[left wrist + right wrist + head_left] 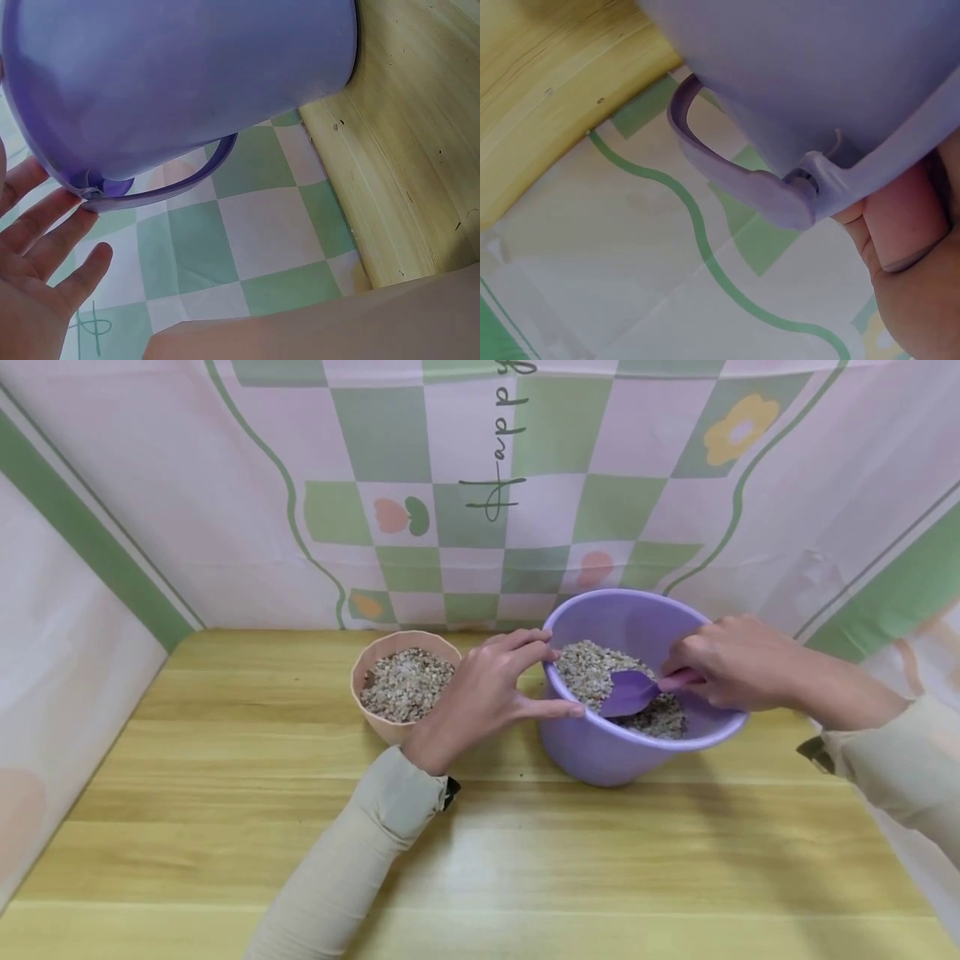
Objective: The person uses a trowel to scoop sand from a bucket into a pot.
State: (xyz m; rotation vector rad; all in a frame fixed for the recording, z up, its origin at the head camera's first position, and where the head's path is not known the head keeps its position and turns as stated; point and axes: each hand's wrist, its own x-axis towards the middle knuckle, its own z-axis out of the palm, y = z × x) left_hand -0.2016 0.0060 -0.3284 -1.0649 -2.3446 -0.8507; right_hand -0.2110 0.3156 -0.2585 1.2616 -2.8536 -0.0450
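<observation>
A purple bucket (pixel 600 756) stands on the wooden table, holding a bed of small grey-beige pebbles (pixel 587 667). Inside it, my right hand (pixel 731 660) grips the pink handle of a small shovel (pixel 628 692), whose purple blade lies against the pebbles. That pink handle (pixel 905 217) also shows in the right wrist view, beside the bucket's rim. My left hand (pixel 483 681) touches the left side of the rim, thumb and fingers spread and fairly straight. In the left wrist view its fingertips (pixel 86 217) meet the rim near the hinge of the bucket's carrying handle (pixel 176 187).
Left of the bucket stands a peach bowl (pixel 386 728) full of similar pebbles, partly covered by my left hand. The wooden table (pixel 247 760) ends against a patterned cloth (pixel 472 514) at the back. A few stray grains lie on the tabletop.
</observation>
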